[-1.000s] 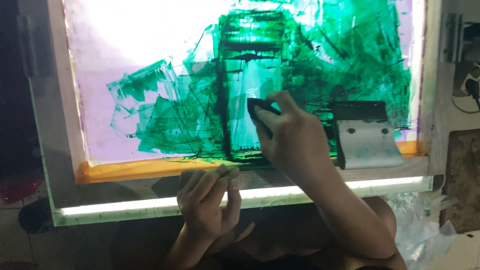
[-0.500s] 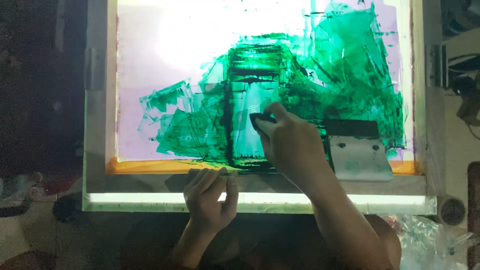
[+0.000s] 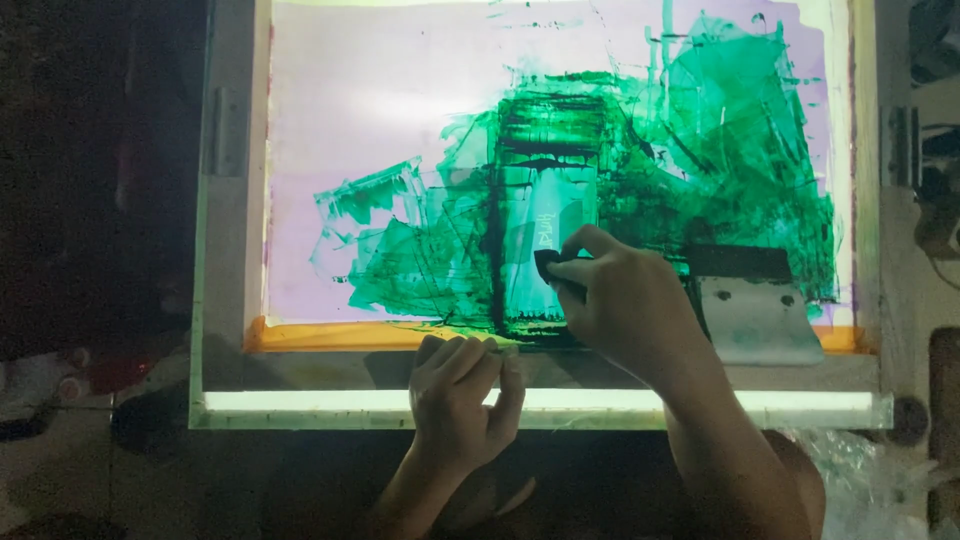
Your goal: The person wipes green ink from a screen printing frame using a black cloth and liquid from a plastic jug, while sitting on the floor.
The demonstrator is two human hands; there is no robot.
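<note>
Scraper [image 3: 547, 263]: small dark piece pinched in my right hand [image 3: 625, 310], fingertips tight on it, pressed against the green ink [image 3: 700, 170] in the middle of the lit screen [image 3: 380, 110]. Left hand [image 3: 462, 400] curled, fingers together, resting on the frame's lower edge [image 3: 300, 370]. Grey squeegee [image 3: 755, 315] lies just right of my right hand.

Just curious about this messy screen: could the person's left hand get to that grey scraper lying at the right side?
Probably not directly. The left hand rests on the frame's near edge, and the right hand and its forearm lie between it and the grey scraper.
</note>
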